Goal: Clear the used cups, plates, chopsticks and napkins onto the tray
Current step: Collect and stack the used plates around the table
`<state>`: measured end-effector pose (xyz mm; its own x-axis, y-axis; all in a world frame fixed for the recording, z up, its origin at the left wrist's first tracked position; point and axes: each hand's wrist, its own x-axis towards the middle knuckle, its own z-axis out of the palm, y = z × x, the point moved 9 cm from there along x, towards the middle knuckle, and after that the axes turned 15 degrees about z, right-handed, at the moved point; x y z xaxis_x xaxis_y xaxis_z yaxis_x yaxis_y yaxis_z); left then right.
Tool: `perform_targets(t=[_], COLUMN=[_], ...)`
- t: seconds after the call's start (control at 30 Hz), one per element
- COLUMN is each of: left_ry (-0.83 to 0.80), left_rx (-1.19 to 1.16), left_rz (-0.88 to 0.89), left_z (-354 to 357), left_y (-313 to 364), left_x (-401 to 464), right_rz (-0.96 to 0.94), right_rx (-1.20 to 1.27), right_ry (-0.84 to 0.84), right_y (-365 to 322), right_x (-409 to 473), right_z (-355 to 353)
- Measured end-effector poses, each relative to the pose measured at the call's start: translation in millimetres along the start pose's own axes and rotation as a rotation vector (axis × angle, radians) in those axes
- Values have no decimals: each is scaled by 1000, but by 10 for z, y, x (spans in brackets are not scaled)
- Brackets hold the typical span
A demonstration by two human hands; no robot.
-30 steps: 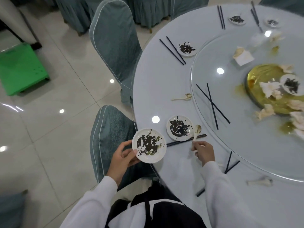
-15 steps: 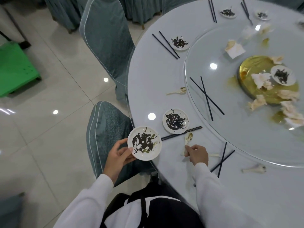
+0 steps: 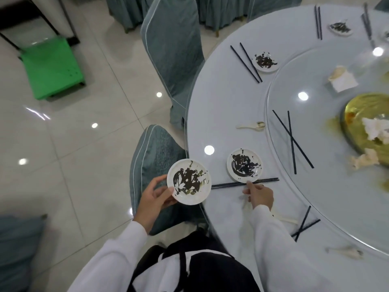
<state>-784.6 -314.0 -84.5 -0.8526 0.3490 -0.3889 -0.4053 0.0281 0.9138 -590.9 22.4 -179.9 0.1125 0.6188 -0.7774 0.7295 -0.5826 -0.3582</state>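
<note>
Plate in L hand; R hand at chopsticks.

A small white plate smeared with dark sauce sits level in a hand beyond the table's edge, over a chair seat. A second smeared plate lies flat near the rim of the round table, with a pair of black chopsticks lying side by side just in front of it — almost touching its near edge. A third soiled plate rests farther along the rim beside a slanted chopstick pair. Two more chopsticks lie crossed on the glass turntable, another crossed pair at its near edge. A crumpled napkin lies on the glass.
</note>
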Motion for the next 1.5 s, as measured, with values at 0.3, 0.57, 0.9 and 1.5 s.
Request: perform_targets(t=[0.3,0.57,0.9,1.5], left_ry=[11,-29,-12,-152], left_rx=[4,27,11,-107], left_rz=[-11,-4,76,218], left_z=[34,189,67,-1169], left_y=[0,30,195,1053], left_x=[54,96,16,342], right_rz=[57,-38,-157,-208], right_rx=[157,371,546,857], right_ry=[-22,-120,-169,-238], right_y=[-18,-198,-357,-169], right_x=[32,-75,-402,-2131], right_z=[80,46,9,643])
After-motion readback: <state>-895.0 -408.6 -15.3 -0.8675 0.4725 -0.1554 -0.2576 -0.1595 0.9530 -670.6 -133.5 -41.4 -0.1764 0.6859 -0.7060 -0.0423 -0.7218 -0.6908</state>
